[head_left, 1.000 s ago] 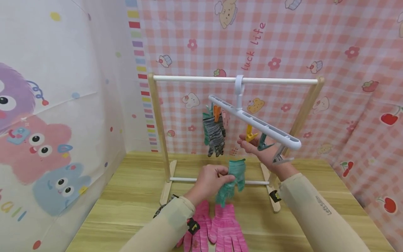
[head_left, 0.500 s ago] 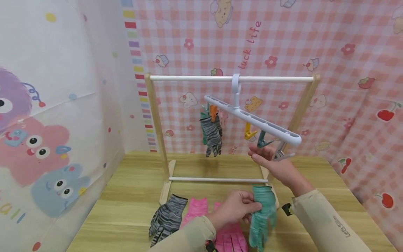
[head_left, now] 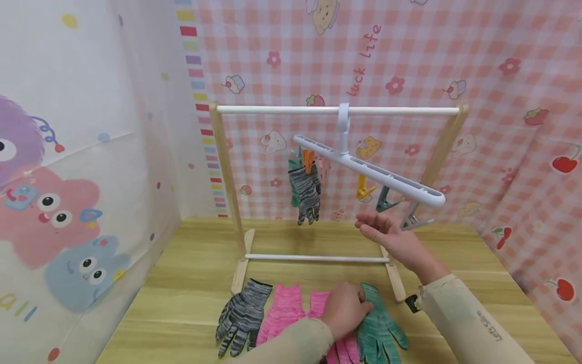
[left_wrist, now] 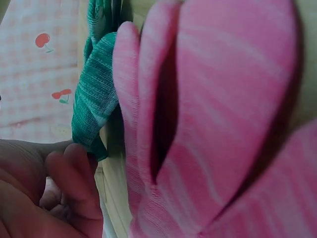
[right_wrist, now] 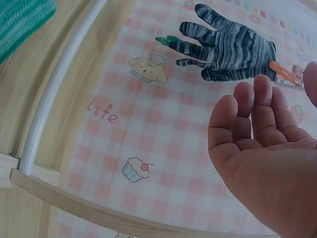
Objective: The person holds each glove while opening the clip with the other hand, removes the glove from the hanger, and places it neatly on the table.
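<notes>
My left hand [head_left: 346,309] is low at the front, pinching the cuff edge of a green knit glove [head_left: 379,323] that lies on the table. In the left wrist view, the curled fingers [left_wrist: 81,186] meet the green cuff [left_wrist: 94,144]. A pink glove [head_left: 283,311] lies beside it, and a second pink one is partly under my left hand. My right hand [head_left: 395,240] is raised with relaxed fingers and holds nothing, just below the clips of the white hanger [head_left: 377,174]. On the hanger, an orange clip [head_left: 308,162] holds a grey striped glove [head_left: 305,194], with a green glove behind it.
The hanger hooks over the white top rail [head_left: 273,109] of a wooden stand. A yellow clip [head_left: 364,189], a dark teal clip [head_left: 385,199] and a grey clip hang from its near half. Another grey glove [head_left: 243,316] lies front left. A lower bar [head_left: 313,258] crosses the stand.
My left hand has carried the green glove down and right, from under the hanger onto the table beside the pink gloves. My right hand has dropped away from the yellow clip.
</notes>
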A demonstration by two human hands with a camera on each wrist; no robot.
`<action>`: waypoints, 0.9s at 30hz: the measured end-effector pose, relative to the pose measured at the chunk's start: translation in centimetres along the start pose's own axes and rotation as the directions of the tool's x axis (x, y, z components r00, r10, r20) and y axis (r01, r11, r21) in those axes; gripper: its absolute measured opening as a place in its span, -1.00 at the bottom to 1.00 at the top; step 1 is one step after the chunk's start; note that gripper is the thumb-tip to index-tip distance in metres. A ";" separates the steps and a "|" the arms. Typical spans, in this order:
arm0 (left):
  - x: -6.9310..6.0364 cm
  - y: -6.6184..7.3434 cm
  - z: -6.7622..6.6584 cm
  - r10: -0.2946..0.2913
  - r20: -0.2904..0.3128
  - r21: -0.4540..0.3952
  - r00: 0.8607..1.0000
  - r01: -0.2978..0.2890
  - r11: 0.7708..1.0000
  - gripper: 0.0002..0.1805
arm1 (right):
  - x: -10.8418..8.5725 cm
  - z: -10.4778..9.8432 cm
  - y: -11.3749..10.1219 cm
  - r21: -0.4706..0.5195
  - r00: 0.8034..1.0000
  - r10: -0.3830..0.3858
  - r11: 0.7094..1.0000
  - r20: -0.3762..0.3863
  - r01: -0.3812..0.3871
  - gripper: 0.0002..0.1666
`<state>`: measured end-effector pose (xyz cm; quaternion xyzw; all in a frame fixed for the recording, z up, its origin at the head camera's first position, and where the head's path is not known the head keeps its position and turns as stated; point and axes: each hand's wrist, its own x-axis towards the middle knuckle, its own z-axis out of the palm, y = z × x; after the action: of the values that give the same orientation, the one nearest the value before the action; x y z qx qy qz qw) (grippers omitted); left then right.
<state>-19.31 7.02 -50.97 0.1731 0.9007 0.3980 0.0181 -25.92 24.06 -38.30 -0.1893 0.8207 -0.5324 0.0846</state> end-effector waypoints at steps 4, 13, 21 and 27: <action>0.2 0.3 -0.2 0.005 0.016 0.093 1.000 -0.007 0.996 -0.28 | 0.3 0.3 0.0 0.002 0.999 -0.032 0.999 -0.001 0.032 -0.43; 0.5 -0.2 0.4 -0.001 -0.033 0.347 0.999 0.012 0.938 -0.50 | 0.3 0.6 0.0 0.002 1.000 -0.026 1.000 -0.012 0.026 -0.44; 0.6 -0.2 0.5 0.028 -0.015 0.412 0.999 -0.019 0.911 -0.57 | 0.6 1.1 0.2 -0.006 1.000 -0.001 1.000 -0.031 0.000 -0.43; 0.8 -0.4 0.6 0.006 0.007 0.386 1.000 -0.008 0.922 -0.59 | 0.7 1.3 0.4 0.010 1.000 -0.001 1.000 -0.020 0.002 -0.43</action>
<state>-20.08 7.47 -51.64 0.1774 0.9608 0.2123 -0.0153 -26.24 22.80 -39.15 -0.1843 0.8187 -0.5384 0.0771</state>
